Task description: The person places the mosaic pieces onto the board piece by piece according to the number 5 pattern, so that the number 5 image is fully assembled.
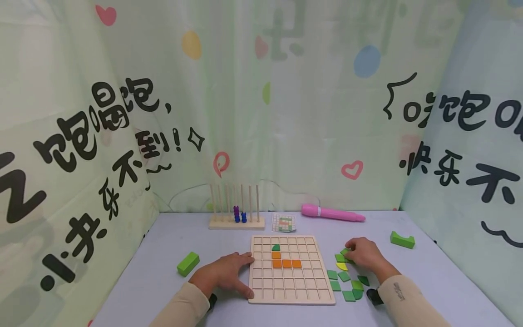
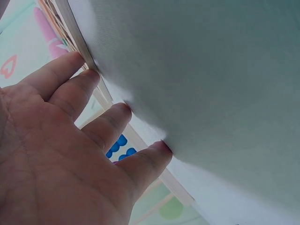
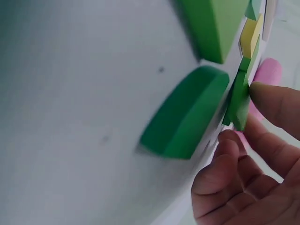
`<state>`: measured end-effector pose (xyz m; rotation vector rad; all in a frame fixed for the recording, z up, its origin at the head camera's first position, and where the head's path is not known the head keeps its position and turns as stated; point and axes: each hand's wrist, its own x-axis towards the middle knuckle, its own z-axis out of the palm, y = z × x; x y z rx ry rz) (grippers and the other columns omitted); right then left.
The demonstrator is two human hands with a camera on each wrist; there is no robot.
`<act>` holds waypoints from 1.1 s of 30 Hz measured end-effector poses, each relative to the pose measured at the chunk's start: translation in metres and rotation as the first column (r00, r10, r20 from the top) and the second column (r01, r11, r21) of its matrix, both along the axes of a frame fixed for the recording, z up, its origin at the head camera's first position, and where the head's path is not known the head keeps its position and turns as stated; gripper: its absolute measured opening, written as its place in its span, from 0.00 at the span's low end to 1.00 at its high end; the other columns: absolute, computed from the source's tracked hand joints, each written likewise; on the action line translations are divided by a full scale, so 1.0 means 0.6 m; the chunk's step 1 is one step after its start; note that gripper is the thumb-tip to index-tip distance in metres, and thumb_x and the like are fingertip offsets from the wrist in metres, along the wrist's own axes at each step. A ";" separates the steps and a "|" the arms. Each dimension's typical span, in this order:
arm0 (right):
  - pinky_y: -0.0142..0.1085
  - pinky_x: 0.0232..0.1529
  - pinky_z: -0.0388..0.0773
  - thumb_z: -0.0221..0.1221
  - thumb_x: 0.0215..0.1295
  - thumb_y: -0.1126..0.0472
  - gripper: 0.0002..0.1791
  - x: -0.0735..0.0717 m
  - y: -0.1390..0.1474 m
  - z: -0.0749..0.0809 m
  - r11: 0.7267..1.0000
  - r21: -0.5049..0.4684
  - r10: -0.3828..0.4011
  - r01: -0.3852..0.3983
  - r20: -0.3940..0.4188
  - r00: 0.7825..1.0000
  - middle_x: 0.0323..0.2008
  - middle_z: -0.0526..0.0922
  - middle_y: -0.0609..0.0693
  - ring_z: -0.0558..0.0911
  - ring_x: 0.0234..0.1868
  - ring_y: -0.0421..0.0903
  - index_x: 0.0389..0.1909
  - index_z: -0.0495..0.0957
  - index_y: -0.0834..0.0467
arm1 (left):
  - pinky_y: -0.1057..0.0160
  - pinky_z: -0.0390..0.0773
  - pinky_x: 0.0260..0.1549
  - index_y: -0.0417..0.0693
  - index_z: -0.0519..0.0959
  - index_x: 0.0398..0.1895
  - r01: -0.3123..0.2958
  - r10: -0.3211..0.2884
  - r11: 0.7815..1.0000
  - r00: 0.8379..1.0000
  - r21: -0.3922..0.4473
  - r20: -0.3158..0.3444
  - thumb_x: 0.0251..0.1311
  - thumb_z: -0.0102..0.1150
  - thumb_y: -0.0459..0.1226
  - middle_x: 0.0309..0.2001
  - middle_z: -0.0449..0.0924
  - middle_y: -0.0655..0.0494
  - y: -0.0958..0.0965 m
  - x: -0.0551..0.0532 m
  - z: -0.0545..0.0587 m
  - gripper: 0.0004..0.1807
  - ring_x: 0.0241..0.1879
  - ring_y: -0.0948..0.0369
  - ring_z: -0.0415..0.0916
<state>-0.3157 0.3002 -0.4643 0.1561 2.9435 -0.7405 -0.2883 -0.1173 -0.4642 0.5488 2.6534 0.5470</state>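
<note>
A square wooden grid board (image 1: 292, 284) lies on the table. Four orange square tiles (image 1: 287, 263) form an L in its cells, with a dark green rounded tile (image 1: 276, 247) above them. My left hand (image 1: 225, 272) spreads at the board's left side, thumb and index finger touching its edge; in the left wrist view its fingers (image 2: 145, 164) are extended. To the right of the board, my right hand (image 1: 366, 255) pinches a green tile (image 3: 240, 101) between thumb and index finger, low over other tiles. A yellow rounded tile (image 1: 341, 266) lies just beneath.
Several loose green tiles (image 1: 344, 276) lie between the board and my right forearm. Green blocks (image 1: 188, 264) stand at both sides, one an arch block (image 1: 402, 240). Behind are a bead rack (image 1: 237, 224), a pattern card (image 1: 283, 223) and a pink stick (image 1: 333, 213).
</note>
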 end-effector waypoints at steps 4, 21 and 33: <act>0.50 0.51 0.81 0.64 0.69 0.61 0.19 -0.004 -0.007 0.005 0.999 0.033 -0.009 0.008 0.021 1.000 0.44 0.84 0.62 0.78 0.42 0.53 0.53 0.80 0.72 | 0.40 0.62 0.75 0.59 0.71 0.75 -0.009 0.009 1.000 1.000 0.008 0.010 0.42 0.83 0.58 0.79 0.63 0.63 -0.001 0.000 0.001 0.53 0.80 0.46 0.57; 0.38 0.36 0.75 0.70 0.65 0.59 0.12 0.003 -0.008 0.012 0.996 0.025 -0.086 0.085 0.036 0.996 0.32 0.80 0.55 0.76 0.36 0.50 0.36 0.82 0.64 | 0.40 0.62 0.75 0.59 0.71 0.76 -0.001 0.001 1.000 1.000 -0.002 -0.015 0.42 0.83 0.59 0.79 0.64 0.63 -0.002 0.000 -0.003 0.54 0.79 0.46 0.58; 0.36 0.34 0.76 0.66 0.68 0.62 0.09 -0.005 -0.028 0.019 0.995 -0.089 -0.035 0.035 0.003 0.999 0.30 0.81 0.53 0.78 0.33 0.47 0.42 0.82 0.64 | 0.40 0.62 0.75 0.60 0.71 0.76 -0.014 0.014 1.000 1.000 -0.007 0.002 0.42 0.83 0.59 0.79 0.63 0.64 -0.001 0.003 0.004 0.54 0.80 0.46 0.57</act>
